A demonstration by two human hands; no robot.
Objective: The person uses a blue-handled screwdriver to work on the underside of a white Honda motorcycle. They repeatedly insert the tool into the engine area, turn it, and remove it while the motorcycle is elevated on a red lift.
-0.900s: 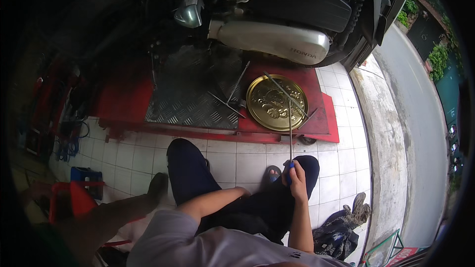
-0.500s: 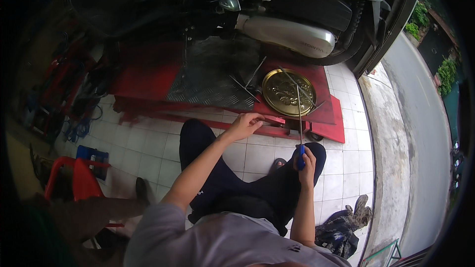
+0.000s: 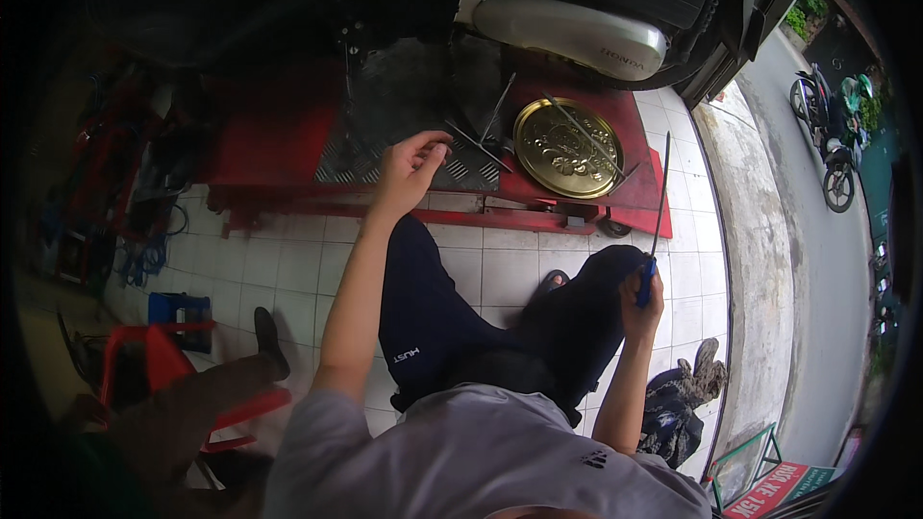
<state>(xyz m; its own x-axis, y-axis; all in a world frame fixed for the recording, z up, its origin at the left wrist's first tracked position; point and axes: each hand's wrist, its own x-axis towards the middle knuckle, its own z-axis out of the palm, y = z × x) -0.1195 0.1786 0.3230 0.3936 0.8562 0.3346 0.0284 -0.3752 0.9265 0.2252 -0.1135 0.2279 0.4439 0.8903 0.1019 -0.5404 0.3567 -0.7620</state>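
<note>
The fingers of the right hand (image 3: 642,300) are wrapped tight around the blue handle of a long screwdriver (image 3: 656,215), whose thin dark shaft is held nearly upright, pointing toward twelve o'clock. The tip is lost against the red edge of the lift platform (image 3: 274,149), and what it meets cannot be made out. The handle is mostly hidden inside the fist, which is rested on the right knee.

The fingers of the left hand (image 3: 408,168) are held loosely apart and curled, with nothing gripped between them. The hand is stretched out over the near edge of the platform's chequered metal plate (image 3: 399,115), and whether the fingertips touch it cannot be told. At two o'clock from this hand, several thin metal rods (image 3: 476,142) are laid on the plate, and just beyond them a round brass-coloured tray (image 3: 567,147) is set, with two more rods laid across it.

At twelve o'clock a scooter is parked on the platform, its silver exhaust (image 3: 567,31) seen clearly but its body cut off by the upper rim. At eight o'clock a red stool (image 3: 159,365) is partly covered by another person's leg.
</note>
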